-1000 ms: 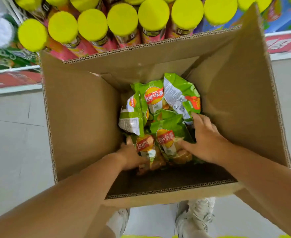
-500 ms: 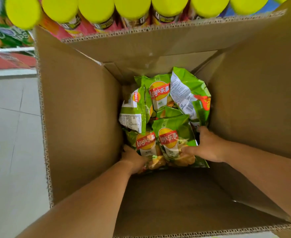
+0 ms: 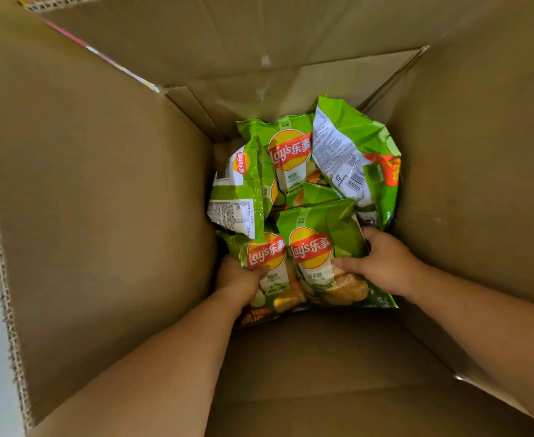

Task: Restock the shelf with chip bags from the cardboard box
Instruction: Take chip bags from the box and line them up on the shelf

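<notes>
Deep cardboard box [image 3: 101, 216] viewed from above; green chip bags piled at its bottom. Left hand [image 3: 239, 283] is closed on the left front bag [image 3: 269, 263], thumb on its face. Right front bag [image 3: 319, 257], touching the first, is gripped by the right hand [image 3: 382, 264]. Three further bags [image 3: 291, 159] are noted behind, toward the far wall.
</notes>
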